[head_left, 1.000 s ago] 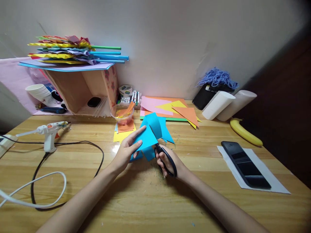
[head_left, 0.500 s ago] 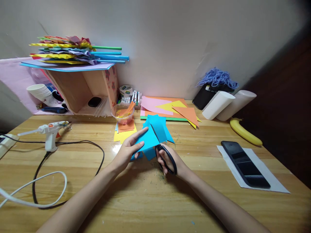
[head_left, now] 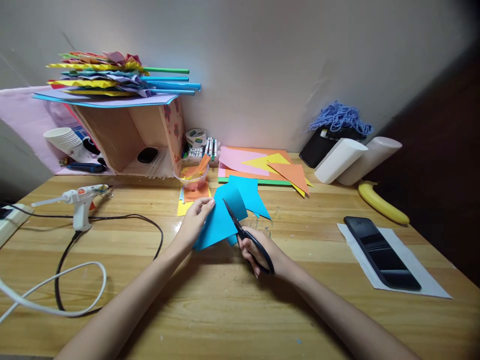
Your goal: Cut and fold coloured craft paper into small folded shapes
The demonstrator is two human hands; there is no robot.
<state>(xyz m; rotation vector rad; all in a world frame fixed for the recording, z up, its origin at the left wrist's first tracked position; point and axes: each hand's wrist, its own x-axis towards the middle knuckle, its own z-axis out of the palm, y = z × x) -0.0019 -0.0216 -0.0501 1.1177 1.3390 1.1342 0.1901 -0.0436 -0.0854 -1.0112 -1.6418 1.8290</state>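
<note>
Black-handled scissors (head_left: 258, 246) sit in my right hand (head_left: 258, 247), fingers through the loops. Their blades point up and to the left, lying along a sheet of blue paper (head_left: 217, 225), and look closed or nearly so. My left hand (head_left: 197, 217) pinches the sheet at its left edge, thumb on top. The sheet is tilted above the table, and its upper right part curls. Behind it lie more blue paper pieces (head_left: 253, 195), partly hidden by the held sheet.
A clear bowl of paper scraps (head_left: 192, 181) stands beyond my left hand. A glue gun (head_left: 80, 205) with looping cables is at left, a cardboard box (head_left: 174, 130) behind it. Coloured paper (head_left: 240, 162) lies at the back. A phone (head_left: 380, 252) and banana (head_left: 382, 203) are at right.
The blue sheet has been turned and lowered, now showing more of its face. My left hand has shifted its grip along the edge. The scissor blades show more fully across the paper.
</note>
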